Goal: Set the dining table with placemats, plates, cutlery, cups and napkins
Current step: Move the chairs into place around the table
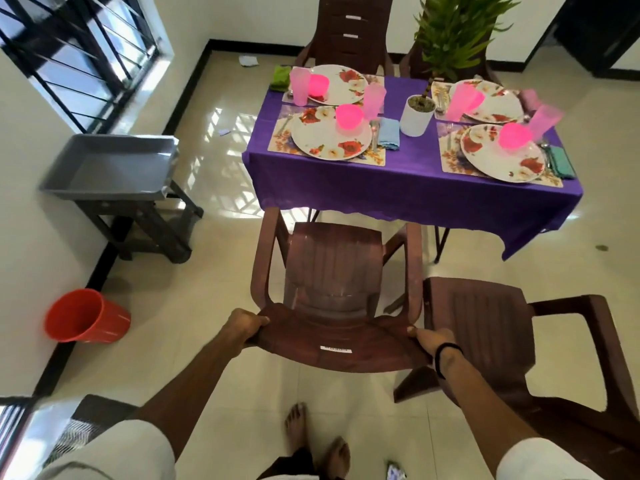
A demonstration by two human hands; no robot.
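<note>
Brown plastic fills both grips: the left hand point(242, 327) curls its fingers over the left end of a chair point(332, 282) back's top rail, thumb on top, and the right hand point(431, 341), a black band at its wrist, clamps the right end the same way. That chair faces the table point(408, 188), its seat just short of the near edge. A second chair point(485, 327) stands just beside it to the right, turned sideways.

On the purple cloth, four floral placemats each carry a flowered plate. The near-left plate point(329, 136) holds a pink bowl point(349, 115), with cutlery and a blue napkin point(388, 133) at its right side. The near-right plate point(502, 154) holds another pink bowl, a teal napkin point(562, 162) at the right edge. Tall pink cups point(374, 100) stand by the plates. A white pot point(417, 114) with a plant sits mid-table.

Left of the table, a grey tray point(110, 168) rests on a dark stand; a red bucket point(86, 320) stands on the floor by the wall.
</note>
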